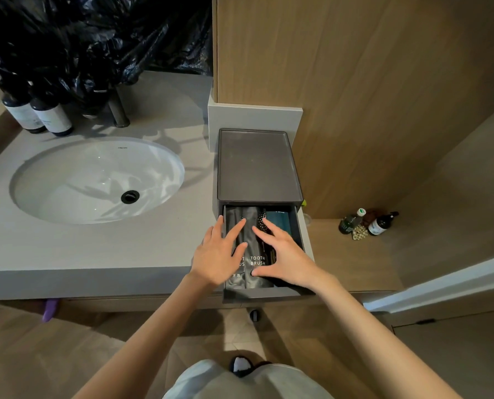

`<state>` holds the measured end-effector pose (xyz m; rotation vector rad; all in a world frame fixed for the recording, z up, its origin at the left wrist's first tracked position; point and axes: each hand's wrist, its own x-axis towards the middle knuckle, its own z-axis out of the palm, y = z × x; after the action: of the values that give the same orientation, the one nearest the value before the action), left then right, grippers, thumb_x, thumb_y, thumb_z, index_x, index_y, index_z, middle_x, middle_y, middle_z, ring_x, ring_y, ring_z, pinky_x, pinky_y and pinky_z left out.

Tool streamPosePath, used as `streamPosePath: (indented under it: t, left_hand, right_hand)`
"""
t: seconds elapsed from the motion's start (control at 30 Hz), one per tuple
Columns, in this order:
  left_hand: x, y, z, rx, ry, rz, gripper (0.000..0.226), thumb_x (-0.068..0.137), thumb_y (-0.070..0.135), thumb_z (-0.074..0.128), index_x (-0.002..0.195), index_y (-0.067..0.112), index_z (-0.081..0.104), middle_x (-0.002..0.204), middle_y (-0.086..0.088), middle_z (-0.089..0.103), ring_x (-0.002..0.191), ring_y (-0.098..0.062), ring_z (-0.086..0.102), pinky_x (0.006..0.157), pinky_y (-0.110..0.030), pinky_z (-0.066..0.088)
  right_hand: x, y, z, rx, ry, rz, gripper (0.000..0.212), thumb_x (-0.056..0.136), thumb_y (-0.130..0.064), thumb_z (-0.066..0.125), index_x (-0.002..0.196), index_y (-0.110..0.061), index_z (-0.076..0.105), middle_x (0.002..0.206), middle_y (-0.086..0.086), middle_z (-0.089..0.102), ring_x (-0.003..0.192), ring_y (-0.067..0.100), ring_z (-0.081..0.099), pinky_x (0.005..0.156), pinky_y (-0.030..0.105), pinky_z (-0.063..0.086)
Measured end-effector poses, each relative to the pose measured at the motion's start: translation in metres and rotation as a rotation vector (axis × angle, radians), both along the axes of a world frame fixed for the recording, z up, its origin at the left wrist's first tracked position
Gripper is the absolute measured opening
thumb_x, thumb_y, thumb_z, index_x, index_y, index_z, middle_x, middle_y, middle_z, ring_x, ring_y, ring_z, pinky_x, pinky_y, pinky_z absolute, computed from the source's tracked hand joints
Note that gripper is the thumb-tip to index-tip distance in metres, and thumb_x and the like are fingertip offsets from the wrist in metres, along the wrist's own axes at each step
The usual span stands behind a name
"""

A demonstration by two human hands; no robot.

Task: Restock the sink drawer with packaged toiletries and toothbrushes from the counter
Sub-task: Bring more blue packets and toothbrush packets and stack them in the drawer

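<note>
A dark grey drawer box (258, 165) stands on the counter right of the sink, and its drawer (299, 228) is pulled out toward me. Inside lie grey packets marked TOOTH BRUSH (257, 262), side by side, with a teal packet (277, 221) at the back right and a dark dotted item between them. My left hand (220, 254) rests flat on the left packets with its fingers straight. Over the right packets my right hand (283, 256) lies with fingers spread and its thumb on the middle packet. Both hands cover part of the contents.
A white oval sink (96, 180) sits in the grey counter (96, 249), with dark bottles (38, 116) and a black plastic sheet (96, 38) behind it. Small bottles (368, 221) stand on a lower wooden ledge at the right. A wood panel wall rises behind the box.
</note>
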<state>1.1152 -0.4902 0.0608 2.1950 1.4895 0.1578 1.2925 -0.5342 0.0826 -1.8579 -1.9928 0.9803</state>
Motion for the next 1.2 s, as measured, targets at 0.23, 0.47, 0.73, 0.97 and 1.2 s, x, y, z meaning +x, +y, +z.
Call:
streamPosePath:
  t: [0.23, 0.47, 0.73, 0.97, 1.2]
  left_hand:
    - [0.000, 0.007, -0.001, 0.011, -0.001, 0.023, 0.056, 0.096, 0.055, 0.032, 0.148, 0.048, 0.011, 0.160, -0.005, 0.015, 0.144, -0.027, 0.025, 0.103, -0.048, 0.043]
    - [0.004, 0.010, 0.006, -0.028, 0.011, 0.028, 0.057, 0.098, 0.048, 0.037, 0.149, 0.044, 0.013, 0.159, -0.007, 0.017, 0.141, -0.030, 0.029, 0.099, -0.048, 0.044]
    - [-0.002, 0.006, 0.020, -0.067, 0.032, 0.001, 0.057, 0.099, 0.046, 0.037, 0.151, 0.040, 0.014, 0.159, -0.008, 0.017, 0.143, -0.029, 0.023, 0.105, -0.046, 0.037]
    - [-0.026, -0.027, 0.065, 0.081, -0.137, 0.068, 0.055, 0.099, 0.041, 0.039, 0.151, 0.033, 0.021, 0.157, 0.003, 0.025, 0.142, -0.018, 0.027, 0.112, -0.036, 0.030]
    - [-0.075, -0.073, 0.086, 0.069, -0.598, 0.431, 0.045, 0.095, 0.027, 0.054, 0.137, 0.036, 0.042, 0.126, 0.013, 0.056, 0.115, -0.007, 0.054, 0.101, -0.030, 0.043]
  right_hand:
    - [0.002, 0.003, -0.003, -0.041, -0.178, 0.135, 0.107, 0.073, -0.037, 0.079, 0.154, -0.028, 0.008, 0.161, -0.007, -0.012, 0.148, 0.015, -0.006, 0.118, 0.038, 0.020]
    - [0.003, 0.007, 0.000, -0.065, -0.171, 0.146, 0.107, 0.073, -0.034, 0.080, 0.154, -0.027, 0.010, 0.161, -0.004, -0.012, 0.149, 0.017, -0.006, 0.118, 0.037, 0.019]
    - [0.007, -0.005, 0.020, 0.118, -0.251, 0.138, 0.073, 0.084, -0.042, 0.068, 0.148, -0.032, 0.033, 0.160, -0.008, 0.019, 0.146, 0.015, 0.021, 0.115, 0.036, 0.032]
    - [0.012, -0.017, 0.062, 0.319, -0.070, 0.046, 0.042, 0.094, -0.034, 0.057, 0.135, -0.035, 0.050, 0.149, -0.019, 0.037, 0.137, 0.005, 0.032, 0.110, 0.026, 0.030]
    - [-0.011, -0.012, 0.087, 0.407, 0.185, 0.015, 0.039, 0.094, -0.029, 0.058, 0.132, -0.036, 0.053, 0.144, -0.021, 0.041, 0.135, -0.002, 0.035, 0.109, 0.022, 0.030]
